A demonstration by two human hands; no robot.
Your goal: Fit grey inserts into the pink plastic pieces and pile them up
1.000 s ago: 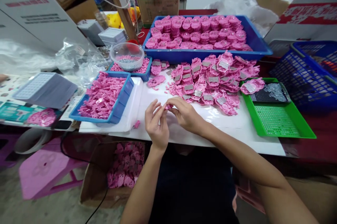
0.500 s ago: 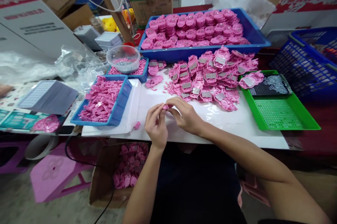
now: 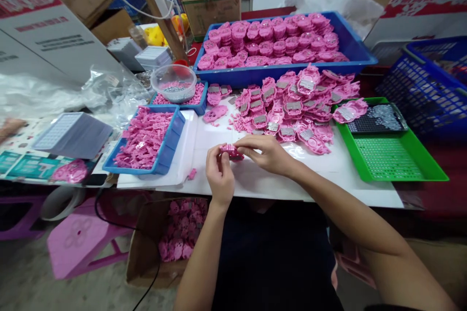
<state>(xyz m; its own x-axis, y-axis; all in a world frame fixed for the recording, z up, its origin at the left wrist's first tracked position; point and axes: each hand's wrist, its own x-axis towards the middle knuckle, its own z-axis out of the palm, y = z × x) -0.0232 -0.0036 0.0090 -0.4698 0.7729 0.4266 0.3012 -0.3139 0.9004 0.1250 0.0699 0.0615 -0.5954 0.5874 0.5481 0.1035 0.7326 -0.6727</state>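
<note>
A pink plastic casing part (image 3: pixel 232 152) is held up over the near edge of the white table top. Gripping its left end between thumb and fingers is my left hand (image 3: pixel 221 174). The closed fingers of my right hand (image 3: pixel 268 154) meet its right end, and their tips partly cover it. Just beyond my hands lies a heap of pink casing halves (image 3: pixel 292 106) with metal plates on them. Small pink pegs (image 3: pixel 239 123) are scattered at the heap's left edge. A small loose pink piece (image 3: pixel 191 173) lies to the left of my left hand.
A blue tray (image 3: pixel 164 159) of pink pieces stands left, with a clear bowl (image 3: pixel 173 83) behind it. Stacked pink parts fill the large blue tray (image 3: pixel 248 75). A green tray (image 3: pixel 397 155) is at right. At far left, another person's hand (image 3: pixel 10 128) shows.
The pink part between my hands has been turned, so more of its face shows now. My right fingers have shifted slightly to its right end. The whole view has moved slightly.
</note>
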